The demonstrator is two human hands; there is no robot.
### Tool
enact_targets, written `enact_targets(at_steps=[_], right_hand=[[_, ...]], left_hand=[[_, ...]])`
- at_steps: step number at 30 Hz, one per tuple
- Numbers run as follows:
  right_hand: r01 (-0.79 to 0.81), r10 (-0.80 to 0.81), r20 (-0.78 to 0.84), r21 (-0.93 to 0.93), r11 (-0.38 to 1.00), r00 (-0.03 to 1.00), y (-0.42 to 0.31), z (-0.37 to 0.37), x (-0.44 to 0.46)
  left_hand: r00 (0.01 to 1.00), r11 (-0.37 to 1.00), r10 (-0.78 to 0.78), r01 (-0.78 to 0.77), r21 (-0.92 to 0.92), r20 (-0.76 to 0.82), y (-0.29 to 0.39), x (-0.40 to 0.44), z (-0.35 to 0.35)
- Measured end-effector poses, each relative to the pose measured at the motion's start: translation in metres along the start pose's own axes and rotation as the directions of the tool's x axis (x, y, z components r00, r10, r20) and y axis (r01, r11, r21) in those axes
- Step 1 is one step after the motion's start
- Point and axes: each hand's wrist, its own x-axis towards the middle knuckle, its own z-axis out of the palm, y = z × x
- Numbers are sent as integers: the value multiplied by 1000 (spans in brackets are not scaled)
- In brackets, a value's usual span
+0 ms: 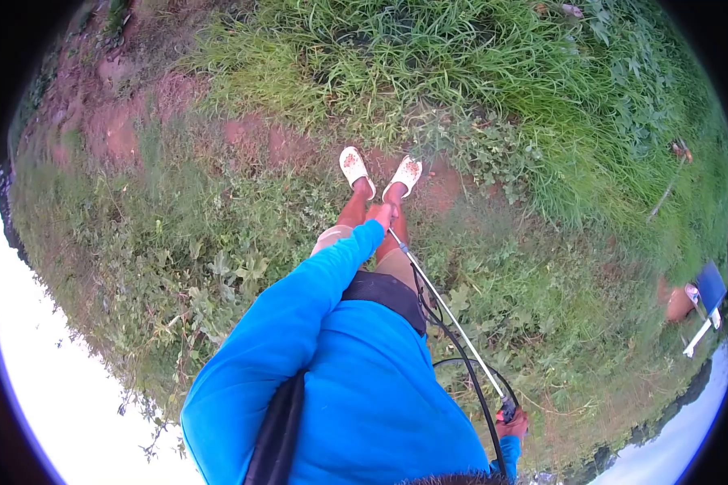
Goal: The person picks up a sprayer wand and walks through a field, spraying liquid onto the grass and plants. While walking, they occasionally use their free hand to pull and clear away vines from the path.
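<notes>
A thin, pale spray wand (453, 322) slants across the right side of my body, from in front of my shins down to my right hip. At its upper end my left hand (383, 214) is closed around the tip; the fingers hide whatever nozzle is there. My right hand (514, 423) grips the dark handle (506, 410) at the lower end, with a bit of red showing on it. From near the handle a black hose (479, 390) loops beside my waist. A dark strap (277, 432) runs over my left side on the blue top.
I stand in white clogs (353, 165) on reddish soil (443, 187) among low weeds. Tall grass (461, 56) grows thickly ahead. Leafy plants (239, 271) spread at left. Far right stands a dark blue panel (711, 288) with a white pole (698, 339). A stick (663, 199) lies in the grass.
</notes>
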Motion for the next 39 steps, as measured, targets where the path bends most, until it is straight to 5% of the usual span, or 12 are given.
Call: enact_targets(at_steps=[5,14,16,18,20,21,24,28,32,34,38,39], right_hand=[[-59,55,100,43,997,994,-13,10,-17],[-48,48,6,56,997,999,-13,31,-42],[-116,109,72,98,988,991,-28,28,-46],[-39,36,32,109,993,999,-26,55,-48],[-248,224,150,165,955,963,-33,85,-49],[-172,155,75,499,850,985,-10,143,-47],[-239,271,49,635,734,961,-47,185,-12],[-98,197,-166,469,878,966,-141,89,15],[-72,156,-155,448,891,975,-144,79,31],[-56,140,-158,448,892,977,-140,79,35],[202,-127,-245,312,928,961,-153,25,48],[141,-119,-101,254,957,988,-145,27,56]], left_hand=[[999,995,50,-50,81,7,17,-15,6],[993,996,-71,65,57,94,38,-18,27],[978,956,-138,90,280,156,54,-11,36],[954,948,-188,114,297,235,69,-5,35],[890,965,-187,88,247,415,85,-1,28],[893,967,-148,41,251,424,91,-3,19],[911,959,-143,31,281,387,85,26,-14],[906,968,-148,50,247,397,131,1,-36],[890,985,57,-124,120,452,195,-19,-27],[761,964,196,-33,-265,618,221,-33,-27],[712,887,285,58,-458,641,229,-46,-36],[727,789,374,77,-610,576,222,-40,-42]])
